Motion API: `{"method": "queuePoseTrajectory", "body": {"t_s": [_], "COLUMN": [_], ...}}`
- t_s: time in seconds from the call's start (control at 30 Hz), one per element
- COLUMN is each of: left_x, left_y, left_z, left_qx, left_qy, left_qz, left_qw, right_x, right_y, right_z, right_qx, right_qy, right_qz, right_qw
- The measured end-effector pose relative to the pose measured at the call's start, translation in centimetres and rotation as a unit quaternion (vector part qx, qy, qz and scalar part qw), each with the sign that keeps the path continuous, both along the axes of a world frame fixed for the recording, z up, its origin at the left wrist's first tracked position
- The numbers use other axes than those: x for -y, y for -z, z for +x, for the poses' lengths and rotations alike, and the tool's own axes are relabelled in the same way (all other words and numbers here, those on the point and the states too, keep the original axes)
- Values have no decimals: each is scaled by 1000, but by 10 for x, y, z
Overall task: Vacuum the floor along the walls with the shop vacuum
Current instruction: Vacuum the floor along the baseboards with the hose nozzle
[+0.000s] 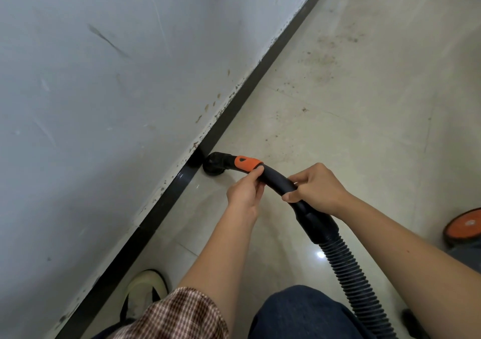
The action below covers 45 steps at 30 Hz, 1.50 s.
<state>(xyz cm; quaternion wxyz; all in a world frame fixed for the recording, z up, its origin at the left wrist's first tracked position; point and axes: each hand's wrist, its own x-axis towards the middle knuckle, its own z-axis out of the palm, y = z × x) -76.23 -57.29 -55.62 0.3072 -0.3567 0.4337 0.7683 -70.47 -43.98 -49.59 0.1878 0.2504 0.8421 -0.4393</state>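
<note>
A black curved vacuum handle tube with an orange collar ends in a round black brush nozzle that sits on the tiled floor against the black baseboard. My left hand pinches the tube just behind the orange collar. My right hand grips the tube farther back, above the cuff of the ribbed black hose, which runs down to the lower right. Brown dust and crumbs lie scattered on the beige floor ahead, near the wall.
A scuffed white wall fills the left side. An orange-and-black wheel of the vacuum shows at the right edge. My shoe stands by the baseboard, and my knee in dark jeans is at the bottom.
</note>
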Motion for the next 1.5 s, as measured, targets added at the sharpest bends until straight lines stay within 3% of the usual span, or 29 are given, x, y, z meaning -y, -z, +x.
{"method": "queuePoseTrajectory", "body": {"t_s": [0.53, 1.5], "left_x": [12, -88], "left_y": [-3, -12], "left_z": [8, 17], "left_qx": [-15, -10], "left_qy": [-16, 110], "left_qz": [-19, 50], "left_qw": [1000, 993], "right_x": [3, -67], "right_y": [2, -25], "right_z": [-1, 44], "right_qx": [-2, 1], "right_qy": [-42, 111], "right_qz": [-2, 33], "right_qw": [999, 993]}}
